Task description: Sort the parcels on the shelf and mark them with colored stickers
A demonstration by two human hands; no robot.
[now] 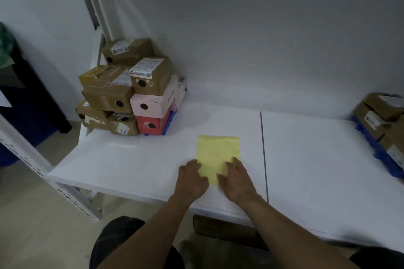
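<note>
A yellow sheet (216, 150) lies flat on the white shelf (131, 159), near its front edge. My left hand (192, 179) rests at the sheet's lower left corner with fingers curled on the edge. My right hand (237, 179) lies flat on its lower right part, fingers spread. A pile of parcels (129, 89) stands at the back left: brown cartons, a pink box (153, 102) and a red box (150, 124), each with a dark round sticker. A second group of brown parcels (382, 120) sits at the far right on a blue tray.
A seam (263, 155) splits the shelf into two boards. The perforated metal upright (32, 159) of the rack runs down the left. A dark blue bin (26, 102) stands on the floor at left. A brown box (223, 227) lies under the shelf.
</note>
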